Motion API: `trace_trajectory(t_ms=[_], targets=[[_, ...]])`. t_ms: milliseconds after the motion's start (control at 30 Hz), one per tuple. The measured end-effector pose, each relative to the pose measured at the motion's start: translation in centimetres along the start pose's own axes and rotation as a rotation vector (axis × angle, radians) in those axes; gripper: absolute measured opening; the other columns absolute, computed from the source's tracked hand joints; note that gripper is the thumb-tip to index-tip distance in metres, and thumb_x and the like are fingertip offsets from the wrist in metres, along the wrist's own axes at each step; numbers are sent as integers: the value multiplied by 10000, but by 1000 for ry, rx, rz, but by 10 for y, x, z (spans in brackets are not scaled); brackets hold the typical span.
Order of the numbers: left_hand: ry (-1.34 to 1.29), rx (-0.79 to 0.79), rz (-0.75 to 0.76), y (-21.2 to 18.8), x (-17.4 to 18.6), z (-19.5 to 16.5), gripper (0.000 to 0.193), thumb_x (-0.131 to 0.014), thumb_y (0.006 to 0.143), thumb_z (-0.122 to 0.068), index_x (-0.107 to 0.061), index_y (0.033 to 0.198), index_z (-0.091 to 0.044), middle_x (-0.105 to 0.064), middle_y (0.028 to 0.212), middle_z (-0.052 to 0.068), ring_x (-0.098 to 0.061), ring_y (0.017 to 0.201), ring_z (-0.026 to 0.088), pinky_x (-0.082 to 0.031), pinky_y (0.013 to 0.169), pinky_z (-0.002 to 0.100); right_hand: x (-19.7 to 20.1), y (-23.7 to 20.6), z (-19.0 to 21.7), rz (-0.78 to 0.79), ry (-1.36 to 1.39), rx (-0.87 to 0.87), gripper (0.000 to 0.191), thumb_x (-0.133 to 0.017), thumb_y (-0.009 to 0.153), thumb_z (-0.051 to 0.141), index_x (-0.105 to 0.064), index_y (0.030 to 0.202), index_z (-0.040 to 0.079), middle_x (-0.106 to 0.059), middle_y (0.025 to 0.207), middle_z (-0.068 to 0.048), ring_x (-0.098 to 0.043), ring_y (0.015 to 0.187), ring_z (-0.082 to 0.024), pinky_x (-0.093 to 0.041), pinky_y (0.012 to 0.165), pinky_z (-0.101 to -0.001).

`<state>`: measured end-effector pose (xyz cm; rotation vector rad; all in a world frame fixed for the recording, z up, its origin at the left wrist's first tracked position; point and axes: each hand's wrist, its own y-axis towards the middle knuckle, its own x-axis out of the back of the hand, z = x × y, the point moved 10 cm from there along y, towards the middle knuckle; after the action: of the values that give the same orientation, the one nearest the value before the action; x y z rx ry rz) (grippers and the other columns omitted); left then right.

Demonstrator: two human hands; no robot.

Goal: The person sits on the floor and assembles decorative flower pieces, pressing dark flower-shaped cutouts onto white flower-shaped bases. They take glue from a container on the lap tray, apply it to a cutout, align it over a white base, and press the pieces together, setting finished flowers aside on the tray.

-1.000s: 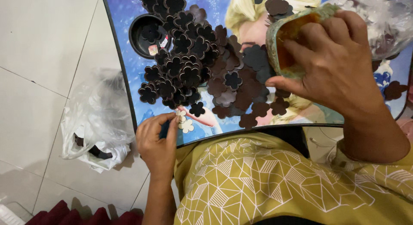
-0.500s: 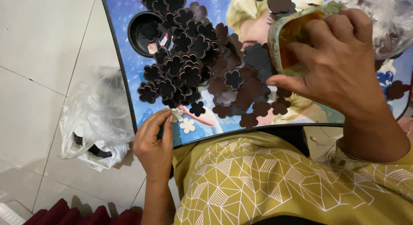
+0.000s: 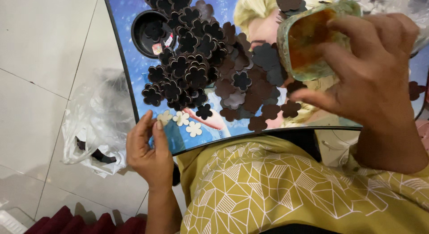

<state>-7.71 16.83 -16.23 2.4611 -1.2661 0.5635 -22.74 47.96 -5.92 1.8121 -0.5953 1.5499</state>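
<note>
Right hand up high over the far right of the small blue picture-printed tray table, fingers wrapped round a translucent greenish container with amber-brown contents, tilted on its side, and the thumb stretched out below it. That's a firm closed grip, container fully in hand, hanging above the table's right half, just over the edge of the heap. Below and to its left lies the pile of dark brown flower-shaped flat cutouts, overlapping in a thick spread across the middle of the table, with a few strays near the front rim. A round black cup recess in the table sits at the far left corner with one dark flower and a small bit inside. Left hand down at the table's near left edge, fingers curled loosely inward, thumb and forefinger close together; whether anything is pinched there, I cannot tell. Just beside those fingertips, three cream-coloured flower-shaped cutouts lie on the table. On the pale tiled floor to the left sits a crumpled clear plastic bag with dark pieces inside. A mustard yellow garment with white line pattern fills the foreground.
</note>
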Motion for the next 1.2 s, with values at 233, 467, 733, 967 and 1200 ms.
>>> trace_trajectory(t_ms=[233, 467, 733, 967, 1200], targets=[[-539, 225, 183, -14, -45, 3, 325, -642, 1032, 21, -625, 1355, 41, -713, 1275, 111, -680, 1075, 120, -561, 940, 252, 7, -25, 5, -8, 113, -75, 751, -730, 773, 737, -774, 918, 1, -627, 1303, -153, -493, 1158, -394, -334, 1041, -529], [-587, 259, 430, -35, -110, -23, 368, -688, 993, 30, -648, 1359, 20, -738, 1207, 123, -693, 1032, 124, -569, 894, 255, -4, -43, 2, 3, 119, -69, 708, -725, 790, 718, -735, 847, 12, -623, 1375, -149, -502, 1206, -388, -328, 1066, -522], [-851, 375, 590, -47, -160, -51, 424, -650, 1028, 19, -572, 1445, 19, -693, 1272, 126, -668, 1130, 114, -549, 1002, 250, 15, -68, 8, -156, 592, -170, 470, -662, 902, 514, -744, 1035, 71, -577, 1380, -151, -527, 1180, -342, -439, 998, -463], [-880, 377, 681, -53, -169, -78, 407, -600, 1064, 9, -548, 1467, 36, -702, 1324, 153, -679, 1176, 140, -568, 1022, 264, 13, -64, 42, -256, 484, -1, 339, -744, 772, -13, -807, 1075, 125, -612, 1259, -138, -585, 1066, -323, -466, 913, -493], [-780, 305, 700, -53, -163, -91, 396, -571, 1063, 8, -556, 1458, 29, -693, 1342, 147, -671, 1253, 158, -589, 1040, 280, 11, -59, 53, -287, 390, 73, 291, -806, 830, 48, -802, 1104, 145, -600, 1268, -102, -563, 1049, -317, -460, 915, -484]])
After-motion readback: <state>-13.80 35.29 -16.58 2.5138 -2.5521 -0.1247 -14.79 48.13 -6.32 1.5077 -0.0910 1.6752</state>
